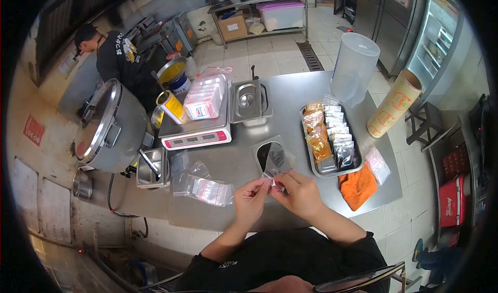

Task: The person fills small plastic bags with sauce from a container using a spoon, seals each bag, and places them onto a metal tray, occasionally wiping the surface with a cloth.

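Observation:
My left hand (250, 201) and my right hand (299, 192) meet near the table's front edge, fingers pinched together on a small clear zip bag (280, 161). The bag tilts away from me and overlaps a small metal pan (254, 149) with dark contents behind it. To the left of my left hand lies a spread of flat, clear zip bags (210, 190). Right of my right hand stands a metal tray (336, 174), holding filled bags of orange-brown powder (318, 141) and bags with dark contents (344, 153). An orange cloth (358, 187) lies beside it.
A scale (197, 139) carries packs of bags (205, 97) and a can (171, 107). Near it are a lidded steel pan (246, 100) and a large pot (115, 129). A clear bin (354, 67) and a printed tube (394, 103) stand right. Another person (122, 59) works at back left.

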`<state>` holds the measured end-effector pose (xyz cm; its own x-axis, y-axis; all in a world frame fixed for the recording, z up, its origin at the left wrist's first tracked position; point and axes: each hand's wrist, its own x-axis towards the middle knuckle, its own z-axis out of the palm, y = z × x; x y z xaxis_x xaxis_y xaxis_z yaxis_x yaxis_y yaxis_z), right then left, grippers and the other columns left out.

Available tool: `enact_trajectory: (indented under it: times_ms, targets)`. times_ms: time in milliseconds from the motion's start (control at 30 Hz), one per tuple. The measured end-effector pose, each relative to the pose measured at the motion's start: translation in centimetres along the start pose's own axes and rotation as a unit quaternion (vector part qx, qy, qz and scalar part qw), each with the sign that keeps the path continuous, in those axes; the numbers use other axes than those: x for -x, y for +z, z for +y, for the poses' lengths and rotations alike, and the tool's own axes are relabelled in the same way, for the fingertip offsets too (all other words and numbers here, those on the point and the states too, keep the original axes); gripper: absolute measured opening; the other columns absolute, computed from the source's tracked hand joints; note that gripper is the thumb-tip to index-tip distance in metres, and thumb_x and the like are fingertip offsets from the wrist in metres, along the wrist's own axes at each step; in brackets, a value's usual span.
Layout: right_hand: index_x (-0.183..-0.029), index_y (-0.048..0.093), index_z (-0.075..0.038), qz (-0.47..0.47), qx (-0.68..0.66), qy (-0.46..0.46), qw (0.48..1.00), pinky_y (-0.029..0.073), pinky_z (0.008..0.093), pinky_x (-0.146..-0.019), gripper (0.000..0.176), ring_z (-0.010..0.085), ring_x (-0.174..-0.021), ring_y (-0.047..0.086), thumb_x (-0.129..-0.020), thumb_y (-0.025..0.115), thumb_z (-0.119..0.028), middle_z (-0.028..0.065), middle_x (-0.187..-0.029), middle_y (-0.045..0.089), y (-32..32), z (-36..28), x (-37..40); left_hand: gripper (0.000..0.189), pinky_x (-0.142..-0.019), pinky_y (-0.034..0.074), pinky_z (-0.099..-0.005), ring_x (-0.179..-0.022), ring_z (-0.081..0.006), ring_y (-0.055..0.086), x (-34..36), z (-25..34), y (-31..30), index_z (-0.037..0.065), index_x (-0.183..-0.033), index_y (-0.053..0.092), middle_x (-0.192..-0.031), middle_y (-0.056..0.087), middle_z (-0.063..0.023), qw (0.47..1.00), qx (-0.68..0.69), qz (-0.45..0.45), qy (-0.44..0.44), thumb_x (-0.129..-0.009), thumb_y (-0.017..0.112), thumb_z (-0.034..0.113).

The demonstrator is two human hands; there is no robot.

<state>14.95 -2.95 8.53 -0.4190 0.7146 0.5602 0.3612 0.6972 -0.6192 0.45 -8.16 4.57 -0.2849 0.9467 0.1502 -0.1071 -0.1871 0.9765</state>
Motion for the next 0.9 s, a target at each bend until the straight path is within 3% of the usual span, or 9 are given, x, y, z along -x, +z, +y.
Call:
enact_trajectory:
  times_ms: [233,433,633,700,733,800,900]
  targets:
    - [-0.085,0.061,-0.003,0.014,-0.008,-0.001,1.000,0.051,0.0321,-0.055,0.021,0.0237,-0.064,0.064,-0.069,0.075,-0.009,0.0084,-0.077,0.062,0.4,0.5,0.1,0.013,-0.072,0.050,-0.0215,-0.080,-0.0091,0.063,0.1,0.4,0.5,-0.006,-0.099,0.065,-0.091,0.068,-0.0084,1.000,-0.022,0.001,-0.015,-0.090,0.059,0.001]
    - [-0.080,0.058,-0.005,0.017,0.070,-0.036,0.997,0.049,0.0350,-0.052,0.020,0.0256,-0.062,0.061,-0.068,0.073,-0.009,0.0073,-0.072,0.058,0.4,0.4,0.0,0.010,-0.072,0.050,-0.0216,-0.079,-0.0089,0.063,0.4,-0.2,0.6,-0.005,-0.096,0.065,-0.088,0.068,-0.0074,0.999,-0.044,0.017,0.007,-0.089,0.060,0.000]
    - [-0.081,0.055,-0.005,0.002,0.040,-0.032,0.999,0.048,0.0381,-0.054,0.020,0.0273,-0.064,0.059,-0.073,0.069,-0.017,0.0082,-0.072,0.054,0.5,0.9,0.1,0.010,-0.072,0.050,-0.0215,-0.079,-0.0095,0.063,0.5,0.5,0.4,-0.005,-0.095,0.065,-0.088,0.068,-0.0077,1.000,0.005,-0.007,0.008,-0.089,0.059,0.001]
    - [-0.083,0.056,-0.005,0.004,-0.069,-0.012,0.998,0.048,0.0385,-0.055,0.020,0.0277,-0.063,0.059,-0.073,0.069,-0.017,0.0086,-0.072,0.054,-0.2,0.7,0.1,0.011,-0.071,0.049,-0.0218,-0.078,-0.0095,0.063,0.6,1.1,0.4,-0.004,-0.097,0.065,-0.089,0.068,-0.0079,0.999,-0.032,-0.013,-0.007,-0.091,0.058,0.002]
    - [-0.083,0.056,-0.005,0.009,-0.051,-0.002,0.999,0.048,0.0385,-0.055,0.020,0.0277,-0.063,0.059,-0.073,0.069,-0.017,0.0086,-0.072,0.054,-0.2,0.8,0.3,0.011,-0.071,0.049,-0.0218,-0.078,-0.0095,0.063,0.7,1.3,0.4,-0.004,-0.097,0.065,-0.089,0.068,-0.0079,0.999,-0.019,-0.029,-0.011,-0.091,0.058,0.002]
    - [-0.088,0.060,-0.003,0.013,-0.004,-0.021,1.000,0.050,0.0344,-0.054,0.024,0.0249,-0.065,0.062,-0.070,0.073,-0.013,0.0074,-0.079,0.060,0.2,0.9,1.0,0.012,-0.071,0.049,-0.0221,-0.078,-0.0098,0.063,0.7,1.5,0.3,-0.004,-0.097,0.065,-0.088,0.068,-0.0074,0.990,-0.136,-0.027,0.016,-0.092,0.057,0.004]
    - [-0.086,0.060,-0.004,0.023,0.055,-0.030,0.998,0.050,0.0341,-0.054,0.021,0.0242,-0.065,0.062,-0.072,0.071,-0.015,0.0061,-0.078,0.059,-0.1,0.7,1.1,0.011,-0.069,0.047,-0.0208,-0.076,-0.0086,0.060,0.8,1.0,1.2,-0.003,-0.094,0.064,-0.085,0.066,-0.0054,0.995,-0.096,-0.033,0.016,-0.092,0.056,0.004]
